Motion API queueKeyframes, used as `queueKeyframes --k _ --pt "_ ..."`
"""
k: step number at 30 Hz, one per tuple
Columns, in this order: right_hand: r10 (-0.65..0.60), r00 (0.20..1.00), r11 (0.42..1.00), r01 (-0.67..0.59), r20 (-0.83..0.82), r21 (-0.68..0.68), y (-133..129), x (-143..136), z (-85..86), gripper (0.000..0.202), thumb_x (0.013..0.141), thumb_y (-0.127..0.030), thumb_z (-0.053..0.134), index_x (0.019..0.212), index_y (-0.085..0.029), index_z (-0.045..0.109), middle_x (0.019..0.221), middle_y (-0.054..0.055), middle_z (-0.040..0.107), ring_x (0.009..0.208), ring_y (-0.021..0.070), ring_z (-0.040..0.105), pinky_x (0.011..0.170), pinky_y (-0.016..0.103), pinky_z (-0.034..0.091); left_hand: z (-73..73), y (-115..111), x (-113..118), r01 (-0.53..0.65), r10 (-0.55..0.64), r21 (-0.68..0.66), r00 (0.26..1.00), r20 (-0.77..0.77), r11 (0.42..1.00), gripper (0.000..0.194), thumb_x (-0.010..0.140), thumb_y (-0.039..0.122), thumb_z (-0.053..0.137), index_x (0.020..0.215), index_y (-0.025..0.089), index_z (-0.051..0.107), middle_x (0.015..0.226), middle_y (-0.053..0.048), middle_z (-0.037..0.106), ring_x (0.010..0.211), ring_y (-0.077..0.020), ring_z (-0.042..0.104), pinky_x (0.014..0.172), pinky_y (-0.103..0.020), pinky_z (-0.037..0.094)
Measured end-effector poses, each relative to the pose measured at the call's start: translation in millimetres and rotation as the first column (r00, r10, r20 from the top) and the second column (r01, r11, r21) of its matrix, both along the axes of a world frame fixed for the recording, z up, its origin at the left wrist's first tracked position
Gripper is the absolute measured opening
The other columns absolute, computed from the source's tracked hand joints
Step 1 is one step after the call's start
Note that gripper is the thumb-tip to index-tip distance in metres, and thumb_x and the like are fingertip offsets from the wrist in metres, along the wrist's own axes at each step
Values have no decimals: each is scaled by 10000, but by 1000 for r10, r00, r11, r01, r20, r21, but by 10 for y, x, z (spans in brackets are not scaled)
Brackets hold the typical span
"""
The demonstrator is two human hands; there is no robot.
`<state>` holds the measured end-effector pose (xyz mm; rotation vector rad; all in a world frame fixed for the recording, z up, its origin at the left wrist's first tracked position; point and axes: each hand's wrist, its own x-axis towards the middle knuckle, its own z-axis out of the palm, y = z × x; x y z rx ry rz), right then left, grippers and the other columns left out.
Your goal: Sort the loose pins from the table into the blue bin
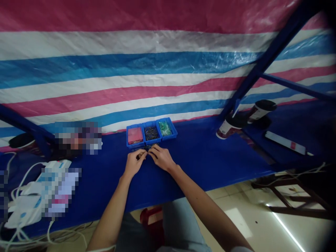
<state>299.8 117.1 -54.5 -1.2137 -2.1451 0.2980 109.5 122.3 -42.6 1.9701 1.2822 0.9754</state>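
Observation:
Both my hands meet over the blue table, just in front of three joined blue bins. My left hand (135, 162) has its fingers pressed together at the tips. My right hand (162, 156) is closed in the same way, its fingertips beside the left ones. What they pinch is too small to make out. Dark screw-like pieces (151, 146) lie at the fingertips, before the middle bin. The left bin holds pink items (135, 135), the middle bin dark, thin metal pieces (151, 133), and the right bin small green packets (165, 128).
On the left lie a white power strip (26, 210) with cables and a blurred device. Dark-topped containers (229, 126) stand at the right by a blue frame post (258, 71). A striped sheet (157, 63) hangs behind the table (204, 154). Another power strip (285, 142) sits far right.

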Motion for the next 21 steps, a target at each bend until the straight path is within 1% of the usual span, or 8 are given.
queueKeyframes --k 4,9,14,17,21 --pt "6 1000 1000 -7 -14 -21 -13 -12 22 200 1034 -279 464 1087 -230 650 1045 44 660 905 140 638 736 221 435 4 -6 -7 4 -4 6 1000 11 1000 309 938 406 538 864 153 700 634 -9 646 557 -126 541 587 -218 409" --pt "20 999 1000 -20 -36 -14 -37 -20 52 199 1037 -274 458 1067 -226 649 1036 35 672 901 135 650 739 216 428 18 -19 -17 -13 13 21 1000 17 1000 309 937 405 546 867 151 708 635 -6 649 570 -130 553 601 -216 414" --pt "3 1000 1000 -3 -23 -7 -34 -8 32 192 1034 -289 472 1073 -235 652 1018 24 678 881 132 652 722 216 417 -1 -18 -6 -20 20 12 1000 -4 1000 282 938 381 557 872 147 699 631 3 641 567 -119 540 607 -212 406" --pt "-2 1000 1000 2 -20 -24 -24 1 23 199 1034 -300 469 1071 -242 656 1000 23 688 871 136 653 719 217 414 0 -20 3 -15 15 14 1000 -14 1000 287 943 381 546 870 145 694 643 0 643 572 -118 537 606 -214 400" --pt "21 1000 998 -22 -23 -55 -20 20 54 170 1026 -285 483 1035 -246 649 953 14 705 861 149 662 736 226 414 21 -16 14 -1 1 4 1000 -28 1000 293 950 377 530 857 147 686 647 -2 642 581 -122 541 612 -215 404"
